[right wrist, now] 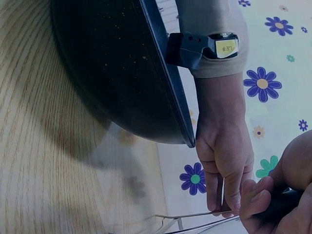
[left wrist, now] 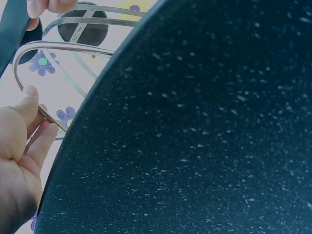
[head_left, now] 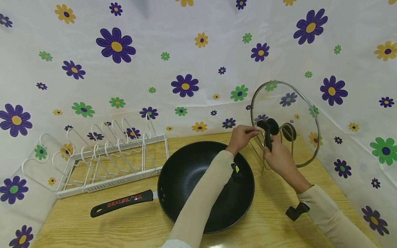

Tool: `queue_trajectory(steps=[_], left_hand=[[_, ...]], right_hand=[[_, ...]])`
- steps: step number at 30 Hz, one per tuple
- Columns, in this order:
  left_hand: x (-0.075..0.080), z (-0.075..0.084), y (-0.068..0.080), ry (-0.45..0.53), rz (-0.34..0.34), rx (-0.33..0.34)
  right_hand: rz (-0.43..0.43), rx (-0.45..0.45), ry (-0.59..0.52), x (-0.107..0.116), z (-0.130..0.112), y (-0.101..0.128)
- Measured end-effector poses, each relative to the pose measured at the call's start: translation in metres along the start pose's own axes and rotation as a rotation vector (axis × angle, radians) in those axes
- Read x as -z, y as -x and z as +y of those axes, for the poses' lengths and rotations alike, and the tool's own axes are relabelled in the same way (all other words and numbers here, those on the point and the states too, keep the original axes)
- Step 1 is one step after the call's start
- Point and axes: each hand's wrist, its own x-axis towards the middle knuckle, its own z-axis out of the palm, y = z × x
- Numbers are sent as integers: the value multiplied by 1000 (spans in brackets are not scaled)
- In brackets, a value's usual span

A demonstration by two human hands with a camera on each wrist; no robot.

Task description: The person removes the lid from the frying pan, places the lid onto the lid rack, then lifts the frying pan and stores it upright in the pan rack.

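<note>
A clear glass lid with a metal rim point(head_left: 317, 120) stands upright in a wire lid rack point(left wrist: 66, 46) at the right of the table. My right hand point(head_left: 280, 156) grips the lid's black handle point(left wrist: 12, 34). With thumb and fingertips, my left hand point(head_left: 240, 137) pinches a bent wire of the rack; the left wrist view shows this hand point(left wrist: 19, 146) close up. Beneath my left forearm sits a black wok point(head_left: 186, 172), its long handle point(head_left: 124, 203) pointing left. Black discs point(left wrist: 83, 31) show beside the rack's wires.
A white wire dish rack point(head_left: 108, 182) stands at the back left, beside the wok. Flowered white sheeting point(head_left: 201, 69) hangs behind and at both sides of the wooden table point(head_left: 273, 220). The wok's rim comes close to my left wrist.
</note>
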Motion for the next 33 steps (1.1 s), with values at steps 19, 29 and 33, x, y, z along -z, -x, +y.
queue_trajectory(steps=[19,29,33], left_hand=[[0,-2,0,-6,7,-29],[0,-4,-1,-18,24,-41],[0,-3,0,-27,22,-40]], right_hand=[[-10,22,6,-7,-3,4],[3,58,52,-11,0,6],[0,66,48,-13,0,8]])
